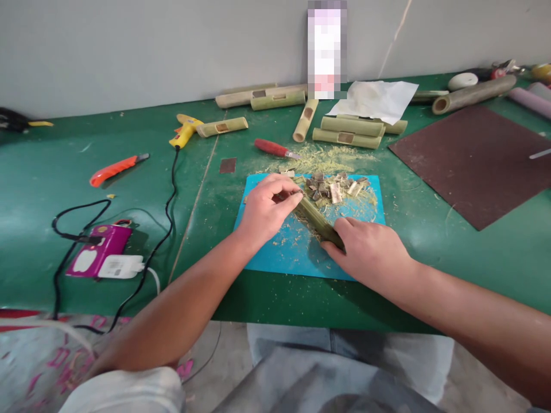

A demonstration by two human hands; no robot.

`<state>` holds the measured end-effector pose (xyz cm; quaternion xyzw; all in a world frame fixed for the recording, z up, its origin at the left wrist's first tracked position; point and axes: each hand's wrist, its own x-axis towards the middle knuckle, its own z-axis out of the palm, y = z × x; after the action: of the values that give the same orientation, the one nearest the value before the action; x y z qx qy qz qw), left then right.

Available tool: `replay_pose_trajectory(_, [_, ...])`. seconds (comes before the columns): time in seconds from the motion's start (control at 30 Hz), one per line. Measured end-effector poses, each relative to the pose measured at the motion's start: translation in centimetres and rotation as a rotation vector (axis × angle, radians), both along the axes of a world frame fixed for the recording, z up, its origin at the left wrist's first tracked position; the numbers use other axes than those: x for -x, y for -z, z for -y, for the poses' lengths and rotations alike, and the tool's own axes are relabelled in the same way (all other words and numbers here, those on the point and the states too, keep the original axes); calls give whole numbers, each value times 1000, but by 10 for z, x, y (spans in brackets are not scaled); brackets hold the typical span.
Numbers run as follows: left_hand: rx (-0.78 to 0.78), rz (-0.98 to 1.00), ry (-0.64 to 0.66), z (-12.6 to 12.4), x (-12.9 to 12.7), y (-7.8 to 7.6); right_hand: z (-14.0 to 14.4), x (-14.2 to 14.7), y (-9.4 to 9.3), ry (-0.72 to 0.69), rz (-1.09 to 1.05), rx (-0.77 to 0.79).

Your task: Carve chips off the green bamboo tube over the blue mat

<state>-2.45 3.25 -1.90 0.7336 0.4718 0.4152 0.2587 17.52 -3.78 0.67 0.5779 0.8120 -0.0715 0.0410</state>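
head view: both hands work over a blue mat (275, 255) lying near the front edge of the green bench (43, 189). right hand (370, 249) is closed around the near end of a short green bamboo stick (316, 219), which lies tilted across the middle of the mat, far end pointing toward the back of the bench. left hand (264, 209) is curled at the stick's far end, fingertips pinched together there; whether they hold a small tool or only the stick, cannot tell. a heap of small cut chips (333, 188) sits on the mat's far right part, just beside the stick tip, with sawdust spread over mat and bench behind it. a red-handled knife (275, 149) lies just beyond the mat's far edge. cut bamboo tubes (348, 131) lie toward the back edge. a yellow glue gun (185, 131) and an orange box cutter (116, 168) lie on the left half of the bench. a brown sheet (477, 163) covers the right side.
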Motion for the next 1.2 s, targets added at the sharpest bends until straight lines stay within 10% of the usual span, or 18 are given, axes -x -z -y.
replay_pose_trajectory(0.7, [-398,-440,187,-14,19,1,-1,0,0,-2,1,10])
replay_pose_trajectory(1.2, [-455,-502,-12,-19,21,0,-1,1,-1,4,-6,17])
